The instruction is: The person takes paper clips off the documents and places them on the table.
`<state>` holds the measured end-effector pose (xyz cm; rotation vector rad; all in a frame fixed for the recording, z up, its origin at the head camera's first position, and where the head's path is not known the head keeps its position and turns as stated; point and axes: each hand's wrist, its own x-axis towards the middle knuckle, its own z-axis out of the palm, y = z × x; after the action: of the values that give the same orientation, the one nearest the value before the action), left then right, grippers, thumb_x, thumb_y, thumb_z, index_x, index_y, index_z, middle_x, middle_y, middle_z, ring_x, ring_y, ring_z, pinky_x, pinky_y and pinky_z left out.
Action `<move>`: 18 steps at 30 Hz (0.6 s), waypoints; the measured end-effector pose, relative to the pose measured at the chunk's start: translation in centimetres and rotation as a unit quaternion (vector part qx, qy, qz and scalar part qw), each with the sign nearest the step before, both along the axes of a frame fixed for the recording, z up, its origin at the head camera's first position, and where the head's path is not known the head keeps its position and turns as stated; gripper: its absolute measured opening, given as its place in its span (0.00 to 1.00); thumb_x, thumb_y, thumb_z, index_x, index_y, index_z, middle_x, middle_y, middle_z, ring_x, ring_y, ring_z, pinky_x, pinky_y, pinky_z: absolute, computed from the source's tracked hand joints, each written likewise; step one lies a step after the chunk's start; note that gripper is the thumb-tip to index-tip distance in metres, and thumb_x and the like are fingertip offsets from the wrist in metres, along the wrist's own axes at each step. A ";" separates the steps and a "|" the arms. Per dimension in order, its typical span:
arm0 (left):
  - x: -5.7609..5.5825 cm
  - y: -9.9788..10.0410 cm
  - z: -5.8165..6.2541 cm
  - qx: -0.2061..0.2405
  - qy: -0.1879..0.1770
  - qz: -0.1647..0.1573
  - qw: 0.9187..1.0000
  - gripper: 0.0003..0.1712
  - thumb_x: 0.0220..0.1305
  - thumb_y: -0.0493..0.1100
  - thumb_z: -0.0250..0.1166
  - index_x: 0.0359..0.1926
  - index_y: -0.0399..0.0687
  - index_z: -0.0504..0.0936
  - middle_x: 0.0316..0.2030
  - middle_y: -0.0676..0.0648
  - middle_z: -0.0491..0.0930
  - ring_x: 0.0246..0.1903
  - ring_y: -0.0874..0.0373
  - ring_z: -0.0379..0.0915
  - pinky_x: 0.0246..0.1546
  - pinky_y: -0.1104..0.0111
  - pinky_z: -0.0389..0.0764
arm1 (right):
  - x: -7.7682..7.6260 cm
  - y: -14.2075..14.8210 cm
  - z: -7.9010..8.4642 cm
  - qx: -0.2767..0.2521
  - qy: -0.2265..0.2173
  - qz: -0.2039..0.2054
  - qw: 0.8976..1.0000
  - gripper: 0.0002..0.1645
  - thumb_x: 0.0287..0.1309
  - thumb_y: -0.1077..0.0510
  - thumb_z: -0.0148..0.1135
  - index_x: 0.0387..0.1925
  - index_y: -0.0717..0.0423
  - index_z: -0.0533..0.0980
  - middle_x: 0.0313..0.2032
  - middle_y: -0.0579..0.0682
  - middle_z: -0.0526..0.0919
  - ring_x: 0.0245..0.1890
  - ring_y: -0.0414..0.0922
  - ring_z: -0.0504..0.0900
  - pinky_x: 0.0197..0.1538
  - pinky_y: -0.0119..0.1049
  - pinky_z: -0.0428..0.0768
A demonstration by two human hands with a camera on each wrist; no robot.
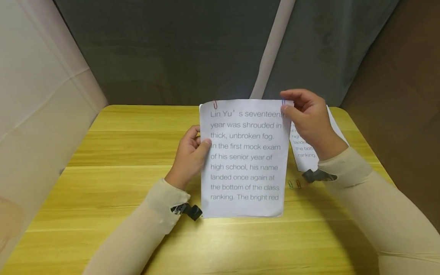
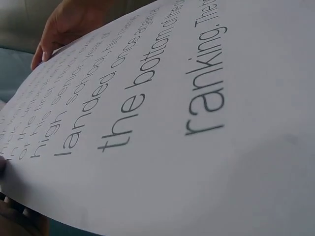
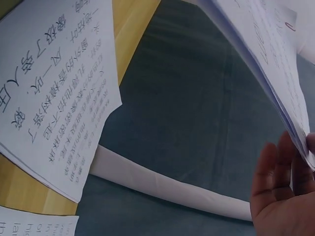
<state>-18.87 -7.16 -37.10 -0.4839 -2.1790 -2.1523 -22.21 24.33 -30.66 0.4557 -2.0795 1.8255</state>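
Note:
A thin stack of printed paper sheets [image 1: 245,160] is held up over the table, its English text facing me. Along its top edge sit a red paper clip [image 1: 215,104] at the left and a blue paper clip [image 1: 283,102] at the right. My left hand [image 1: 189,154] grips the left edge, thumb in front and fingers behind. At the top right corner my right hand [image 1: 307,118] pinches the sheets, with the thumb right by the blue clip. In the right wrist view its fingers [image 3: 266,179] are around the corner of the layered sheets.
More printed sheets [image 1: 304,152] lie on the yellow wooden table [image 1: 130,160] at the right, partly behind my right hand. A green paper clip [image 1: 290,185] and a reddish paper clip [image 1: 298,184] lie nearby. Dark cloth [image 1: 172,49] hangs beyond the table.

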 end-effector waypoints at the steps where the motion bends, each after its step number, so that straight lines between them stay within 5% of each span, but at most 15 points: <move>1: 0.0 0.0 0.0 0.000 0.001 -0.001 1.000 0.16 0.81 0.37 0.54 0.65 0.46 0.73 0.40 0.36 0.85 0.31 0.47 0.89 0.32 0.56 0.91 | 0.0 0.0 0.2 -0.003 0.001 -0.003 1.000 0.16 0.67 0.69 0.63 0.54 0.59 0.85 0.42 0.51 0.87 0.37 0.46 0.82 0.39 0.26 0.82; 11: -0.5 -0.4 -0.8 0.002 -0.007 0.020 1.000 0.16 0.81 0.37 0.53 0.65 0.44 0.73 0.41 0.36 0.84 0.30 0.50 0.88 0.32 0.58 0.91 | 0.5 1.7 1.2 -0.073 -0.017 -0.019 0.997 0.18 0.65 0.71 0.66 0.55 0.59 0.83 0.39 0.52 0.87 0.44 0.47 0.87 0.48 0.26 0.85; 14: -0.6 -0.7 -1.0 0.005 -0.011 0.021 1.000 0.17 0.82 0.38 0.54 0.66 0.47 0.73 0.43 0.37 0.85 0.32 0.49 0.89 0.34 0.58 0.91 | 1.2 3.2 0.8 -0.042 -0.057 -0.029 0.997 0.20 0.65 0.70 0.68 0.58 0.58 0.83 0.41 0.50 0.88 0.45 0.45 0.87 0.48 0.25 0.85; 18: -0.6 -0.8 -1.1 0.006 -0.009 0.019 1.000 0.17 0.82 0.40 0.55 0.66 0.48 0.73 0.44 0.37 0.86 0.33 0.49 0.90 0.35 0.58 0.91 | 2.5 5.4 -0.6 0.073 -0.114 -0.051 0.989 0.21 0.68 0.66 0.67 0.61 0.55 0.81 0.42 0.45 0.87 0.46 0.38 0.87 0.48 0.23 0.85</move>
<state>-19.49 -7.98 -38.22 -0.4215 -2.1656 -2.1562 -19.75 29.70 -31.28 0.1770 -2.3524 1.7446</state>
